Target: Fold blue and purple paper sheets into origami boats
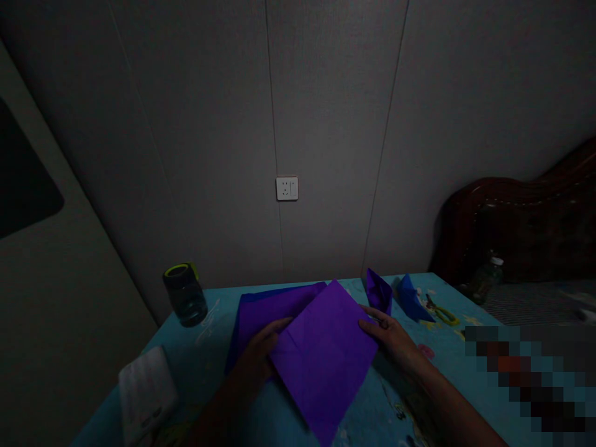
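Note:
A square sheet of purple paper (pixel 328 354) is held up, one corner pointing away from me. My left hand (pixel 265 347) pinches its left corner, and my right hand (pixel 379 326) grips the right corner between thumb and fingers. Faint crease lines show on the sheet. Behind it, more purple paper (pixel 261 313) lies flat on the table, with blue paper (pixel 231 341) showing at its edges. Just past my right hand stands a folded purple paper shape (pixel 378 290). To the right of that is a folded blue paper boat (pixel 412 299).
A blue patterned cloth covers the table (pixel 218 360). A dark cup (pixel 185 298) with a yellow-green rim stands at the back left, a white packet (pixel 146 388) nearer me. Yellow-handled pliers (pixel 444 315) lie at right. Beyond are a glass bottle (pixel 487 279) and a wall socket (pixel 287 189).

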The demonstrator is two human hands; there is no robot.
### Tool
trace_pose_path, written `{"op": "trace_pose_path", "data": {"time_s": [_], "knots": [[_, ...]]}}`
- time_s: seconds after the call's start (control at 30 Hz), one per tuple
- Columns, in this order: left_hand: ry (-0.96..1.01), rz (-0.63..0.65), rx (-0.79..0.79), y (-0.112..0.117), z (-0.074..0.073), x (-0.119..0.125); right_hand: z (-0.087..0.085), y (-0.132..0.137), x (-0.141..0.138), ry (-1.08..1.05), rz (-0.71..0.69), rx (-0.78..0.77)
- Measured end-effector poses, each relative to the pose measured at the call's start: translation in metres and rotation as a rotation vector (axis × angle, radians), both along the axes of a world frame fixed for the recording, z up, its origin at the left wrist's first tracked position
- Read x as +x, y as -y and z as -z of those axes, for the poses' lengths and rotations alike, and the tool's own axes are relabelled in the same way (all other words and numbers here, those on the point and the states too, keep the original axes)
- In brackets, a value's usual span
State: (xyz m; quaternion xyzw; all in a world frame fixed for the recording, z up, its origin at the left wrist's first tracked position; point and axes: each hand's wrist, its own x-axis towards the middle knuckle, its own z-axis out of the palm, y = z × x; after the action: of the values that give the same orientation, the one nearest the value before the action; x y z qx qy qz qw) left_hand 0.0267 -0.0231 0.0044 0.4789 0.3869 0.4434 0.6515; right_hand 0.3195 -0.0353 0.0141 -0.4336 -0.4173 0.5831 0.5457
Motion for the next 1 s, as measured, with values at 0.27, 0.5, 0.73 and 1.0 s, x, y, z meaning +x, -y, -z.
{"op": "trace_pose_path", "data": {"time_s": [0.27, 0.5, 0.73, 1.0], "knots": [[-0.354, 0.182, -0.048, 0.021, -0.002, -0.003, -0.003, 0.011, -0.021, 0.101, -0.143, 0.027], [-0.151, 0.038, 0.041, 0.020, 0.000, 0.013, 0.011, 0.012, -0.025, -0.156, -0.104, -0.026], [-0.133, -0.136, 0.117, 0.016, 0.017, 0.026, 0.017, 0.017, -0.042, -0.056, -0.310, 0.093], [-0.145, -0.188, -0.048, 0.013, 0.015, 0.024, 0.017, 0.021, -0.042, 0.115, -0.129, 0.066]]}}
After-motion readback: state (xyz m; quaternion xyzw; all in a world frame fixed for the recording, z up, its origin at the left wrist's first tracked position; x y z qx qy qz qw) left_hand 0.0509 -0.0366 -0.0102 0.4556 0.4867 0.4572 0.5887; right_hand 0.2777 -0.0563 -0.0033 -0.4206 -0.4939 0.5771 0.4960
